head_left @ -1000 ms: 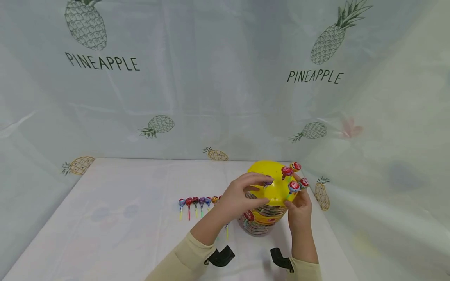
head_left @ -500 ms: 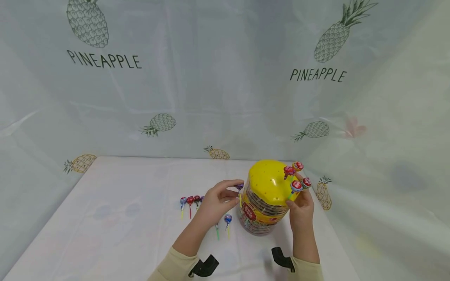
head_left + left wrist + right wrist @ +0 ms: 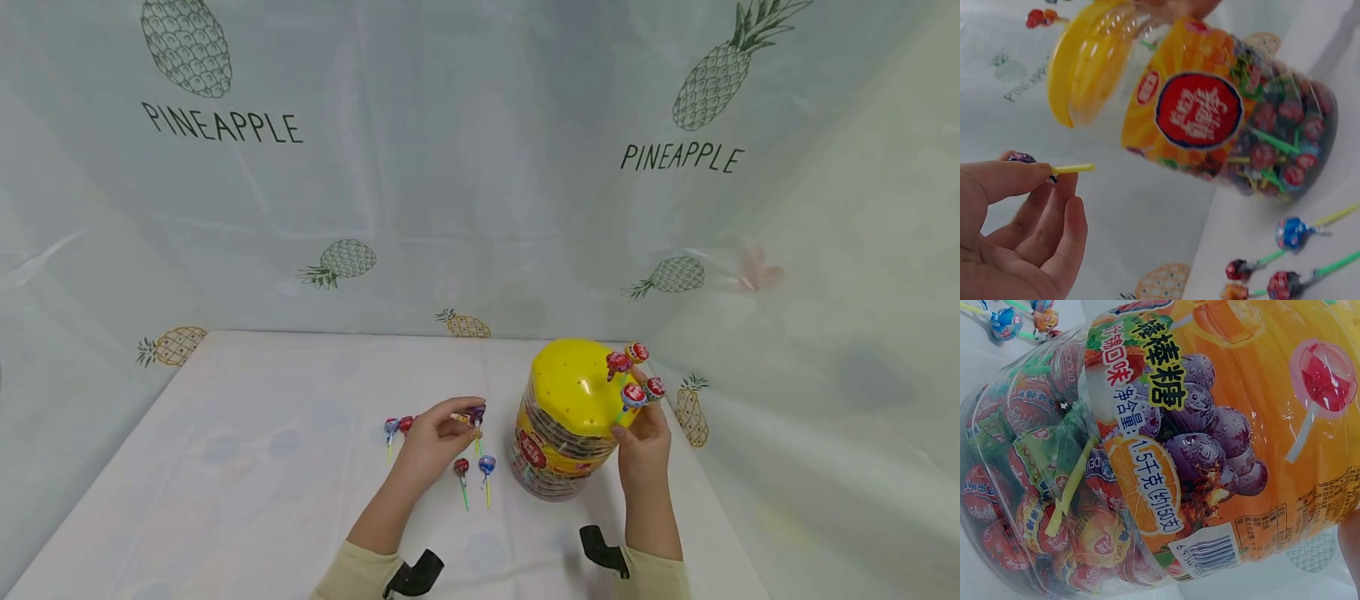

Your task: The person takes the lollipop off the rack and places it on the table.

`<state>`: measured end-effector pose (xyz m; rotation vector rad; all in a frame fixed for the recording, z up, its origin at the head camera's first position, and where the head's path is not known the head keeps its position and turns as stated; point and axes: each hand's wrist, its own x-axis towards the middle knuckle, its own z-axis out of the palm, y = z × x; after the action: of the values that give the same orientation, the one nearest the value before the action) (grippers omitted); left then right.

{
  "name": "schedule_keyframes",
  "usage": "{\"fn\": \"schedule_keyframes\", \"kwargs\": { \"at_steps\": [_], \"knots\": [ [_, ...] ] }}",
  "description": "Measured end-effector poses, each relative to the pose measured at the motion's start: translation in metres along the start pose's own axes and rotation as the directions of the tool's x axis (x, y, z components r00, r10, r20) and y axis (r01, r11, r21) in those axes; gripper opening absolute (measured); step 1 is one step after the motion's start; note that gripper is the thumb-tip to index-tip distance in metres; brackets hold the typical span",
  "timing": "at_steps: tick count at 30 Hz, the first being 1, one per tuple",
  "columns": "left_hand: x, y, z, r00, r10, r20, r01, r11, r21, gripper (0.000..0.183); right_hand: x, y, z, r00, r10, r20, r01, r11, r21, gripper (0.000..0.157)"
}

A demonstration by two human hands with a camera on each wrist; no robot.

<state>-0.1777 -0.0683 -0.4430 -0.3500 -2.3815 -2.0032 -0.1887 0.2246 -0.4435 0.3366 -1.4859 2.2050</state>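
Observation:
Purple-wrapped lollipop [image 3: 476, 412], yellow stick pointing down in the head view, is pinched between the thumb and fingers of my left hand [image 3: 431, 442]. It is held just above the row of lollipops, left of the jar. My right hand [image 3: 643, 442] grips the right side of the yellow lid [image 3: 573, 387] on a clear plastic lollipop jar [image 3: 551, 458]. Several lollipops [image 3: 632, 395] stand in the lid's right side, sticks down, and small holes dot the rest of it. In the left wrist view, many wrapped lollipops [image 3: 1263, 156] fill the jar's lower part.
A blue lollipop [image 3: 487, 467] and a red one [image 3: 461, 469] lie on the white table [image 3: 247, 500] in front of the row. At the row's left end is another blue lollipop [image 3: 392, 427]; my left hand hides part of the row. A pineapple-print curtain [image 3: 480, 167] hangs behind.
My left hand has moved from above the lid leftward and down to the table row, still pinching the purple lollipop. The right hand and the jar have stayed in place.

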Motion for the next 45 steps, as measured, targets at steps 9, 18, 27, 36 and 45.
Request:
{"fn": "schedule_keyframes", "kwargs": {
  "at_steps": [9, 18, 27, 36, 45],
  "knots": [
    [-0.005, -0.036, -0.012, 0.986, -0.148, -0.073, 0.155, 0.983, 0.094, 0.045, 0.001, 0.005, -0.003, 1.0, -0.018, 0.012, 0.018, 1.0, 0.008, 0.059],
    [-0.01, -0.078, -0.006, 0.953, -0.271, -0.137, 0.297, 0.926, 0.232, 0.05, 0.001, 0.004, -0.003, 0.999, -0.028, 0.019, 0.027, 0.999, 0.023, 0.058],
    [-0.014, -0.104, -0.005, 0.96, -0.269, -0.076, 0.279, 0.934, 0.223, 0.049, 0.001, 0.004, -0.003, 1.0, -0.017, 0.013, 0.017, 0.999, 0.035, 0.058],
    [-0.011, -0.109, -0.004, 0.966, -0.255, -0.038, 0.256, 0.935, 0.246, 0.046, 0.0, 0.002, -0.003, 1.0, -0.016, 0.018, 0.016, 0.999, 0.037, 0.058],
    [-0.005, -0.103, -0.003, 0.953, -0.303, 0.001, 0.287, 0.904, 0.317, 0.045, 0.001, 0.004, -0.004, 1.0, -0.014, 0.019, 0.013, 1.0, 0.02, 0.058]
  ]
}}
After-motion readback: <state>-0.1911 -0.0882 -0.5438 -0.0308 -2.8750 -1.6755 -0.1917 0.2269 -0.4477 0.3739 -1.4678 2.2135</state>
